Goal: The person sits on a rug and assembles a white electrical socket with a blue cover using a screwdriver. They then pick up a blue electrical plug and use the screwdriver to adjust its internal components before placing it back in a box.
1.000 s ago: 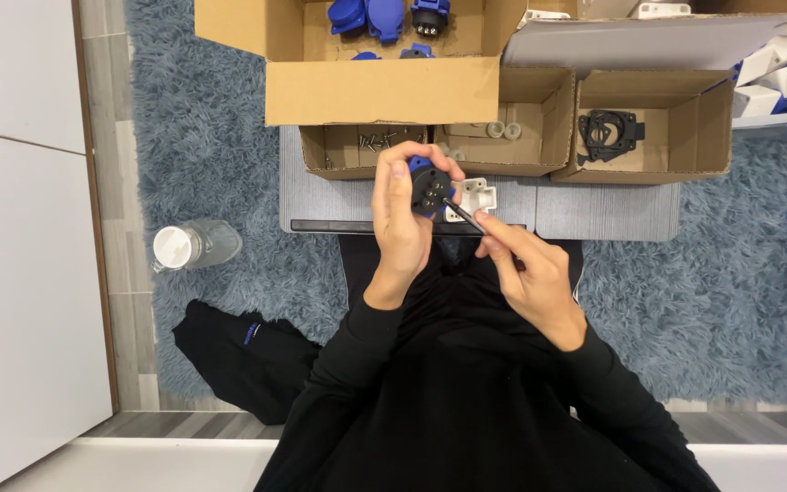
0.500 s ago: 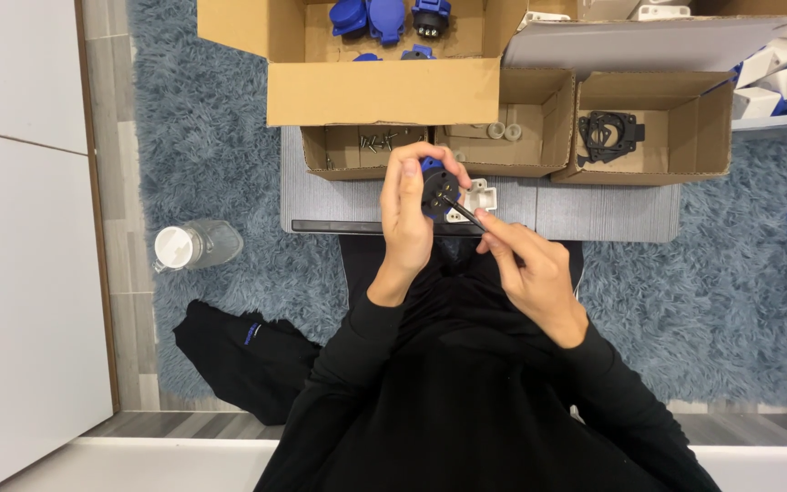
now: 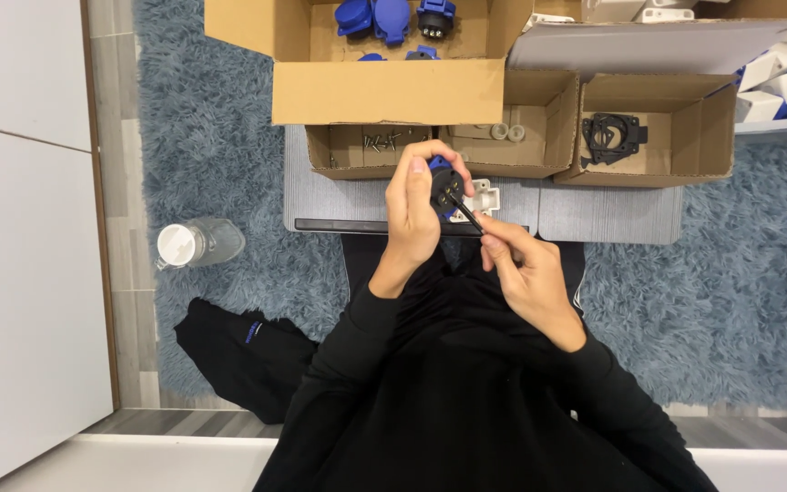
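Observation:
My left hand (image 3: 418, 205) grips a small black and blue round socket part (image 3: 446, 186), held up over the grey low table (image 3: 585, 214). My right hand (image 3: 523, 273) pinches a thin black screwdriver (image 3: 465, 213), whose tip touches the face of the part. A white plastic piece (image 3: 485, 196) lies on the table just behind the part. My fingers hide most of the part's blue body.
Open cardboard boxes stand at the table's far edge: a large one with blue parts (image 3: 393, 18), one with screws (image 3: 380, 141), one with white rings (image 3: 507, 132), one with a black gasket (image 3: 614, 135). A plastic bottle (image 3: 198, 244) lies on the blue rug at left. A black garment (image 3: 239, 351) is beside my knee.
My left hand has shifted slightly right with the part. The right hand has kept the screwdriver against it, with little other movement.

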